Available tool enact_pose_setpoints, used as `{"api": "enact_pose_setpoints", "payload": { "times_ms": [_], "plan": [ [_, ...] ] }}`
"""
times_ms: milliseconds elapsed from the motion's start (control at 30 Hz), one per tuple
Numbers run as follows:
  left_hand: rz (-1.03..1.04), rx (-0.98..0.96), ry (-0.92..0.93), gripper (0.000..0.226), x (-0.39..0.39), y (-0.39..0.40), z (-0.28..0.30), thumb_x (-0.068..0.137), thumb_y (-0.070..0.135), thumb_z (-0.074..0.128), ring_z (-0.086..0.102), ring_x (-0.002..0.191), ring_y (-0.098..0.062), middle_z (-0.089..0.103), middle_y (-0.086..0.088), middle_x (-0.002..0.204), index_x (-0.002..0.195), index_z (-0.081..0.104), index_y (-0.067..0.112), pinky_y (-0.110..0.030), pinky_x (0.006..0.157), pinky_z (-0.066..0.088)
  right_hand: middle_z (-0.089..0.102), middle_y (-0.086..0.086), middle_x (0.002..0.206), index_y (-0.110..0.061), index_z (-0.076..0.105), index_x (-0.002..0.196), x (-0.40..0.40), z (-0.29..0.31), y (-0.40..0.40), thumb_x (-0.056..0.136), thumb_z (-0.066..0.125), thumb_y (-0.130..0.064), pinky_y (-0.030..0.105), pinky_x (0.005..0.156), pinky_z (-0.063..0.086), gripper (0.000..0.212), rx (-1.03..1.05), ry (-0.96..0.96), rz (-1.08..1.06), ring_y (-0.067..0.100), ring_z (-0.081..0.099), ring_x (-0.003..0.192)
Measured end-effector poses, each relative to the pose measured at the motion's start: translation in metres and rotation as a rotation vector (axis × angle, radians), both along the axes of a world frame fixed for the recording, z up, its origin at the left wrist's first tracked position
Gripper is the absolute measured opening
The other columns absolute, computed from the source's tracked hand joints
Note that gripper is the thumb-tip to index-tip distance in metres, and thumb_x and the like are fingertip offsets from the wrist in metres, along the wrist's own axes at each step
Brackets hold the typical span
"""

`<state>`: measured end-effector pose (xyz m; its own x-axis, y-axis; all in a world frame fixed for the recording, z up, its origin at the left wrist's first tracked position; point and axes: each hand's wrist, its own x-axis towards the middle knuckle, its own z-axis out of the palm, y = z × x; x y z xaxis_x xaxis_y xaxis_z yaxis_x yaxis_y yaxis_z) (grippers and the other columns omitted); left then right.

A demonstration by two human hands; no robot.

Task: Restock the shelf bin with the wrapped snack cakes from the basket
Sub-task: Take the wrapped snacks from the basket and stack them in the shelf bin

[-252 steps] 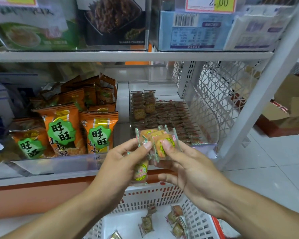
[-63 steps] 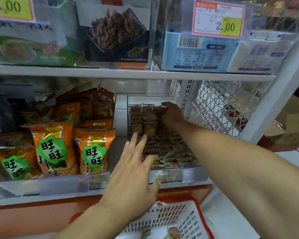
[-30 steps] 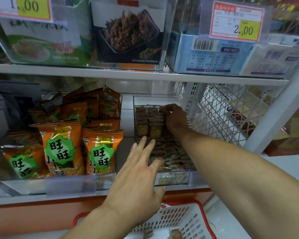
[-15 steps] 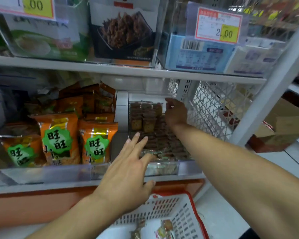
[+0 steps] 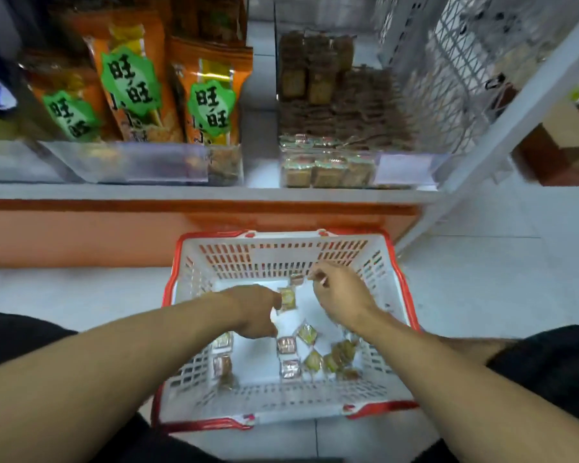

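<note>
Both hands are now working down inside the basket (image 5: 283, 407) on the floor, whereas half a second earlier the right hand was reaching to the far end of the shelf bin and the left was hovering open at its near edge. The left hand (image 5: 254, 310) is pinching a wrapped snack cake (image 5: 287, 298) at the far part of the basket floor. The right hand (image 5: 340, 292) is curling its fingers just beside it; whether it is grasping anything cannot be told. Roughly a dozen loose cakes (image 5: 306, 357) are lying scattered on the near half of the basket floor. The clear shelf bin (image 5: 401, 168) is sitting on the lowest shelf, far right, holding rows of stocked cakes. Orange snack bags (image 5: 211, 95) are standing in the bin to its left. A white wire mesh panel (image 5: 455, 71) is closing the shelf's right end, and pale floor tiles (image 5: 482, 279) are surrounding the basket.
</note>
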<state>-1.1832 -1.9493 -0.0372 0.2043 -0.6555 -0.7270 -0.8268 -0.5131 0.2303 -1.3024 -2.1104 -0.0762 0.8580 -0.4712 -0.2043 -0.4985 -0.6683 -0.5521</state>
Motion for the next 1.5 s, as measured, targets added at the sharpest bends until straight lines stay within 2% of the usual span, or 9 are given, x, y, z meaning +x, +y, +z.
{"api": "enact_pose_setpoints", "payload": {
  "times_ms": [100,200,467,700,800,967,1233,1400,1500],
  "plan": [
    [0.032,0.151,0.027,0.062,-0.004,0.020,-0.048,0.101,0.039,0.061,0.047,0.140,-0.027,0.046,-0.008,0.157,0.154,0.039,0.015,-0.032,0.103,0.043,0.056,0.008,0.138,-0.023,0.058,0.131,-0.049,-0.073,-0.006,0.091,0.061,-0.013,0.033,0.094,0.049,0.041,0.026,0.641,0.188,0.026,0.058,0.120],
    [0.107,0.202,0.071,0.065,-0.006,0.032,-0.086,0.098,0.038,0.067,0.051,0.136,-0.025,0.049,-0.009,0.154,0.153,0.041,0.015,-0.029,0.096,0.045,0.052,0.014,0.132,-0.017,0.053,0.131,-0.080,-0.112,-0.007,0.089,0.063,-0.017,0.041,0.096,0.047,0.043,-0.046,0.815,0.319,0.034,0.051,0.122],
    [0.288,0.036,0.207,0.081,-0.050,0.008,-0.173,0.087,0.044,0.076,0.045,0.136,-0.033,0.042,-0.012,0.150,0.153,0.035,0.017,-0.044,0.111,0.042,0.032,0.014,0.143,-0.026,0.023,0.154,-0.079,-0.167,0.003,0.094,0.055,-0.034,0.050,0.099,0.043,0.068,0.062,0.827,0.354,0.042,0.040,0.130],
    [0.363,-0.013,0.048,0.073,-0.092,-0.006,-0.214,0.082,0.033,0.077,0.042,0.126,-0.031,0.040,-0.009,0.135,0.141,0.037,0.017,-0.045,0.093,0.050,0.044,0.010,0.127,-0.032,0.048,0.134,-0.065,-0.189,0.001,0.081,0.065,-0.033,0.038,0.092,0.050,0.056,0.300,0.855,0.316,0.029,0.056,0.109],
    [0.451,0.067,0.076,0.071,-0.088,-0.007,-0.224,0.079,0.038,0.083,0.049,0.124,-0.034,0.045,-0.012,0.131,0.133,0.045,0.011,-0.045,0.094,0.050,0.062,0.004,0.113,-0.031,0.066,0.122,-0.059,-0.190,-0.001,0.076,0.075,-0.027,0.013,0.069,0.043,0.047,0.419,0.755,0.253,0.021,0.061,0.098],
    [0.633,0.231,0.295,0.070,-0.076,-0.003,-0.236,0.070,0.042,0.089,0.062,0.111,-0.029,0.063,-0.009,0.123,0.123,0.054,0.015,-0.033,0.076,0.047,0.068,-0.003,0.085,-0.031,0.073,0.109,-0.044,-0.177,0.002,0.087,0.058,-0.022,0.021,0.056,0.047,0.027,0.746,0.758,0.025,0.017,0.063,0.074],
    [0.948,0.109,0.697,0.015,-0.065,0.001,-0.212,0.089,0.003,0.061,0.066,0.071,-0.029,0.064,-0.008,0.078,0.094,0.059,0.017,-0.033,0.053,0.053,0.067,0.018,0.092,-0.018,0.066,0.124,-0.039,-0.158,0.006,0.084,0.065,0.008,0.049,0.090,0.057,0.048,1.286,0.697,-0.190,0.026,0.063,0.072],
    [1.217,0.117,1.130,0.036,-0.039,0.001,-0.172,0.078,0.005,0.056,0.072,0.080,-0.025,0.075,-0.013,0.091,0.107,0.076,0.015,-0.053,0.079,0.062,0.070,0.017,0.094,-0.021,0.060,0.129,-0.019,-0.122,0.004,0.081,0.072,0.012,0.037,0.066,0.060,0.059,1.167,0.596,-0.227,0.028,0.067,0.070],
    [1.233,0.032,1.282,0.030,-0.024,0.000,-0.142,0.075,0.036,0.081,0.075,0.083,-0.028,0.076,-0.014,0.092,0.096,0.082,0.014,-0.055,0.086,0.060,0.074,0.016,0.098,-0.022,0.063,0.123,-0.001,-0.083,0.000,0.079,0.080,0.005,0.040,0.076,0.060,0.054,1.084,0.553,-0.144,0.029,0.071,0.079]
  ]
}}
